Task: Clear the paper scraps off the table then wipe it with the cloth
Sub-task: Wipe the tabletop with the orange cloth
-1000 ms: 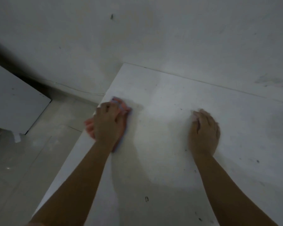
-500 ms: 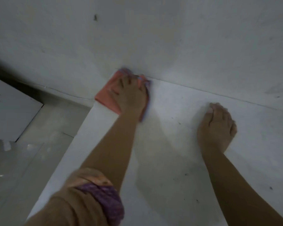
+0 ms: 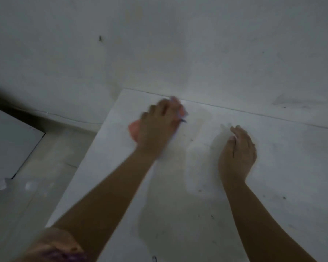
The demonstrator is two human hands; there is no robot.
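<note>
the left hand point(image 3: 157, 125) presses flat on the pink cloth point(image 3: 133, 130) near the table's point(image 3: 273, 167) far left corner, while the right hand point(image 3: 238, 154) rests open and empty beside it.

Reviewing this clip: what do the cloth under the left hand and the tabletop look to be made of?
The cloth: soft fabric, pinkish-orange with a bluish edge, seemingly bunched under the left hand; motion blur hides any weave. The table: a hard, flat, matte white board, possibly laminate or painted wood, with thin straight edges and small dark specks; the dim light leaves the exact material open.
</note>
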